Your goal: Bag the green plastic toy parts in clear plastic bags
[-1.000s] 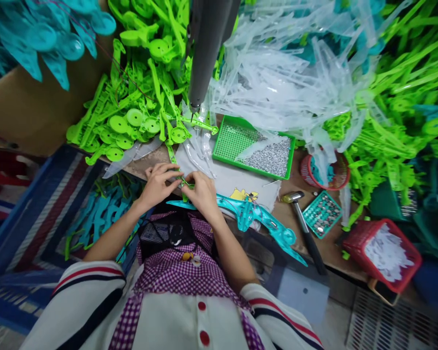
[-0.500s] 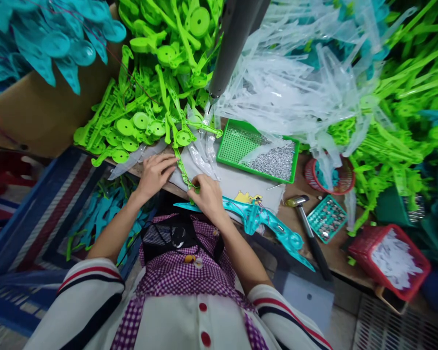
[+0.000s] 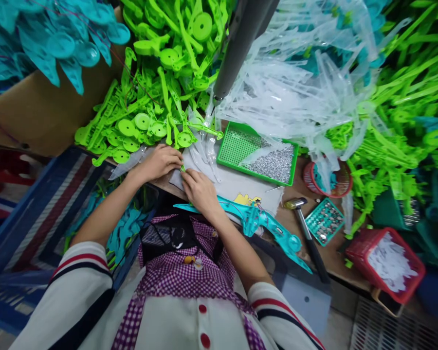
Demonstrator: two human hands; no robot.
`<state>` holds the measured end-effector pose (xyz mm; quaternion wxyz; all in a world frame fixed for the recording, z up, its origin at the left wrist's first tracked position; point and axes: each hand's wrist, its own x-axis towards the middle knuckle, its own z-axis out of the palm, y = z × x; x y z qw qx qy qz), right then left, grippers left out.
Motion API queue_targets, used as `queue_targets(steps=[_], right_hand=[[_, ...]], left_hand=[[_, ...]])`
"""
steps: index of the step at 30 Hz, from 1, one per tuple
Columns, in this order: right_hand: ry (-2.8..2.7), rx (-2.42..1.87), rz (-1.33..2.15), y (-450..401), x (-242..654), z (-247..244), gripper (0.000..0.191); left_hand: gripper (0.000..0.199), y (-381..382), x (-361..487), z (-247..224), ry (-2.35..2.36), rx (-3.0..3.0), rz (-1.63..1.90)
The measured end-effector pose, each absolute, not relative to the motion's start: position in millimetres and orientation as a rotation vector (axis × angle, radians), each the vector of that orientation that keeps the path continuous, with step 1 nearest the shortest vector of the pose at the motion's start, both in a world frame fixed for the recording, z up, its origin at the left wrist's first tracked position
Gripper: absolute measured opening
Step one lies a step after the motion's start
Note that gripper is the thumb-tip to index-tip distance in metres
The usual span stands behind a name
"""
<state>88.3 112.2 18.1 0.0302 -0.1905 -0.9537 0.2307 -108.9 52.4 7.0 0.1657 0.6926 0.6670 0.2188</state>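
While the smaller vessels stand on the worktop [image 3: 292, 221], one blue crate [image 3: 3, 245], at the person's left, holds teal and green pieces. One cardboard box [image 3: 69, 92], with teal parts [image 3: 63, 46] heaped above its wall. One green tray [image 3: 239, 148], small silvery metal pieces at its right, a translucent strip lying over them. One square red basket [image 3: 363, 248], filled with white pieces. One round red basket [image 3: 310, 182], teal pieces inside, translucent strips drooping into it. One teal tray [image 3: 315, 232], small metal parts.

Surrounding: one translucent heap [image 3: 292, 92], flanked by a left green heap [image 3: 142, 97] and a right green heap [image 3: 387, 146]. One grey column [image 3: 237, 53], tip down, hiding part of the heaps. One teal bow-shaped part [image 3: 253, 218], along the near edge, crossed by the right arm. One hammer [image 3: 308, 237], beside the teal tray. One slim green piece [image 3: 183, 168], mostly covered, between left hand [image 3: 164, 161] and right hand [image 3: 200, 192]; each grip closed on it.
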Motion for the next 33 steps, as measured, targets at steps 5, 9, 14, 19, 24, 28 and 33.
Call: queue_targets(steps=[5,9,14,19,24,28,33], right_hand=[[-2.955,-0.603,0.686,113,89,18,0.034],[-2.955,-0.596,0.691,115,88,18,0.035],[-2.917,-0.574,0.746,118,88,14,0.033],[-2.880,-0.572,0.755,120,85,7,0.032],[-2.809,-0.505,0.807,121,100,11,0.034],[-2.691,-0.691,0.657,125,115,22,0.035],[-2.804,-0.883,0.429,132,107,21,0.037]], left_hand=[[0.018,56,-108,10,1.853,1.920,0.726],[0.020,55,-109,10,1.826,1.858,0.762],[0.031,54,-100,4,1.903,1.676,0.855],[0.047,55,-82,-1,2.011,1.440,1.045],[0.052,56,-81,-1,1.961,1.335,1.142],[0.049,53,-84,-3,1.899,1.290,1.186],[0.050,53,-85,-8,1.922,1.292,1.200]])
